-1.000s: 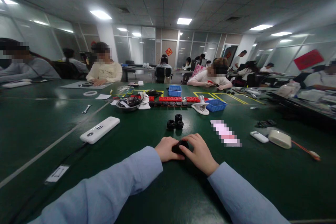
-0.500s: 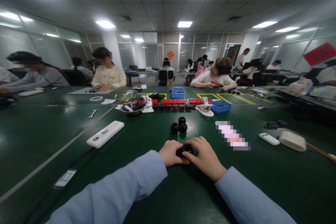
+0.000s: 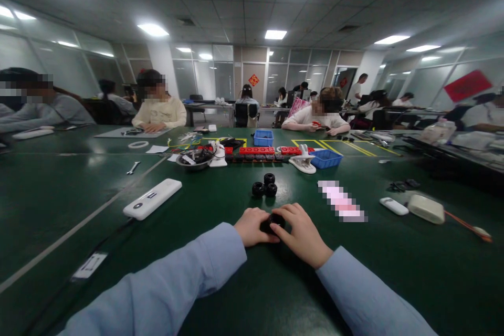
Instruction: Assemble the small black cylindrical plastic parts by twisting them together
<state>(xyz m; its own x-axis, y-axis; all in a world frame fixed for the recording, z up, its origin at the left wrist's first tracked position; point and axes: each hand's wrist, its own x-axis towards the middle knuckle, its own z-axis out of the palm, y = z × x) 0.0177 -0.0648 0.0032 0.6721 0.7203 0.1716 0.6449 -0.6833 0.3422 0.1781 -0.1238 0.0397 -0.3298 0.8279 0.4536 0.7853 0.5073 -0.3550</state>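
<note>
Between my hands a small black toy wheel [image 3: 271, 224] sits low over the green table, partly hidden by fingers. My left hand [image 3: 252, 227] grips its left side, thumb along the near edge. From the right, my right hand [image 3: 302, 232] is curled over the same wheel, thumb at its front and fingers on its top and far side. Just beyond my hands stands a cluster of three like black wheels, made up of a left wheel [image 3: 258, 189], a right wheel [image 3: 271, 190] and a rear wheel [image 3: 269, 178].
A white power bank [image 3: 153, 199] with a cable lies left, near a wrench [image 3: 133, 168]. Farther back are a metal bowl [image 3: 193, 166] of parts, red blocks [image 3: 256, 150], a white clip stand [image 3: 303, 163] and a blue bin [image 3: 326, 158]. Co-workers sit across the table.
The whole view has shifted slightly, so things appear a little farther left. Both hands stay on the wheel, with little visible change in their grip.
</note>
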